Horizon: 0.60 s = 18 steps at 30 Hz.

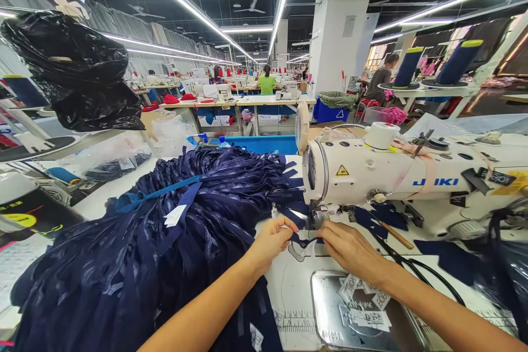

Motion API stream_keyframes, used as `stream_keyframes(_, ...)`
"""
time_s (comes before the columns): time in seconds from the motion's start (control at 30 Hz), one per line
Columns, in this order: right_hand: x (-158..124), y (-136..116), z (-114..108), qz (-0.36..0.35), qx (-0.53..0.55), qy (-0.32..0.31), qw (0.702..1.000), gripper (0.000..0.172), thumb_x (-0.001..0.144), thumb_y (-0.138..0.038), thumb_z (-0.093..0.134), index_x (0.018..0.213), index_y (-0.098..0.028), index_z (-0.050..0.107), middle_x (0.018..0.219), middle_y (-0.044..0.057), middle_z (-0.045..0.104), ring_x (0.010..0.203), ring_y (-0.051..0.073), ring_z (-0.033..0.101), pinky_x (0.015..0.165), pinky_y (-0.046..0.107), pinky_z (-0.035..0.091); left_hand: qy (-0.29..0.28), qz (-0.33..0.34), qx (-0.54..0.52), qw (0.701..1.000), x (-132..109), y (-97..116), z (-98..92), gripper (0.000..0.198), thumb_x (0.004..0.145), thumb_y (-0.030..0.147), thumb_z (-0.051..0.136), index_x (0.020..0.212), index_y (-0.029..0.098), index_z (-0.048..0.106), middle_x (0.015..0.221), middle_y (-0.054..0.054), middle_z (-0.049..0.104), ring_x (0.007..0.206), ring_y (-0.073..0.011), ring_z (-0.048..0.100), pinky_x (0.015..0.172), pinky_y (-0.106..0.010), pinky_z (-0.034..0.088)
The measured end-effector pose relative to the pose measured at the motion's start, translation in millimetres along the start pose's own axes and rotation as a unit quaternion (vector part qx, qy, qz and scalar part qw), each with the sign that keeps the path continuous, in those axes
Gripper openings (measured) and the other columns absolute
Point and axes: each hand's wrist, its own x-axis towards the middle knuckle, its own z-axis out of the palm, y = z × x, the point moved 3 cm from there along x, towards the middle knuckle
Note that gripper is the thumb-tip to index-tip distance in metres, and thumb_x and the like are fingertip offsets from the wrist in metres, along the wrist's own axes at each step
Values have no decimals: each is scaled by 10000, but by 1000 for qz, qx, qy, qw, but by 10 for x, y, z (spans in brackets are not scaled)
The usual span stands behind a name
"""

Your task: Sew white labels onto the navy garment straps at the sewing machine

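Note:
Navy fabric (303,242) lies under the needle area of a white JUKI sewing machine (355,168). My left hand (272,242) pinches its left side, thumb and forefinger together. On the other side my right hand (346,243) is closed, its fingertips on the fabric close to the presser foot. What exactly sits between the right fingers is partly hidden. A large heap of navy lace-edged garments (165,247) spreads left of the machine, reaching up to my left hand. A white label (175,215) shows on the heap.
A metal tray (325,308) with several printed labels (371,319) sits below my right forearm. Black-handled scissors (402,257) and navy scraps (445,256) lie right of it. A black plastic bag (78,71) hangs at left. Thread cones (408,67) stand behind; other people work farther back.

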Motion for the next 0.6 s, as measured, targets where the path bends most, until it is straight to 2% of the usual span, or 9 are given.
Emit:
stream_keyframes(0.1,-79,22,-14,-29,-41,11,999,255,794,-20,293,791,-159,507,670,38,486,580,150,456,521,263,361,-5,-19,-50,999,1,-88,109,81,620,191,506,677,145,470,425,116,210,382,-18,133,424,-191,71)
stream_keyframes(0.2,-183,93,-9,-38,-59,16,997,260,784,2,301,820,-151,508,709,51,503,603,151,460,538,266,372,-12,-23,-51,998,54,-183,190,55,637,171,465,688,150,465,422,110,225,380,-26,159,419,-182,101)
stream_keyframes(0.3,-252,186,37,-38,-70,32,996,255,795,-1,303,851,-142,507,751,63,518,618,151,460,561,275,392,15,7,38,999,120,-217,188,82,680,137,395,695,147,474,435,93,241,388,-44,212,421,-178,162)
stream_keyframes(0.37,-259,239,85,-40,-72,45,996,247,806,-9,305,873,-134,508,756,66,519,627,151,462,569,278,402,34,57,170,983,125,-179,162,143,712,132,368,713,145,510,458,70,302,415,-63,287,445,-189,225)
stream_keyframes(0.4,-252,257,109,-44,-76,51,995,245,810,-12,305,885,-128,509,755,68,519,628,152,463,566,279,405,43,94,253,962,110,-145,153,163,728,144,373,740,148,536,492,52,370,451,-76,346,475,-201,266)
stream_keyframes(0.47,-224,278,145,-55,-96,61,992,252,814,-14,299,907,-114,511,762,77,521,624,155,463,548,280,403,65,173,424,886,48,-74,151,161,743,214,442,817,167,577,645,4,509,581,-120,460,569,-247,333)
stream_keyframes(0.53,-194,280,161,-73,-117,65,988,260,813,-7,296,910,-105,517,771,85,525,621,158,465,533,282,396,85,236,571,782,-20,-40,170,191,715,282,534,869,182,589,811,-41,556,713,-177,508,649,-306,354)
stream_keyframes(0.6,-179,274,166,-95,-117,45,988,245,815,-11,312,879,-109,528,758,81,525,636,163,468,546,286,398,90,274,677,677,-59,-61,199,155,704,244,567,838,170,592,831,-63,554,736,-200,514,662,-335,352)
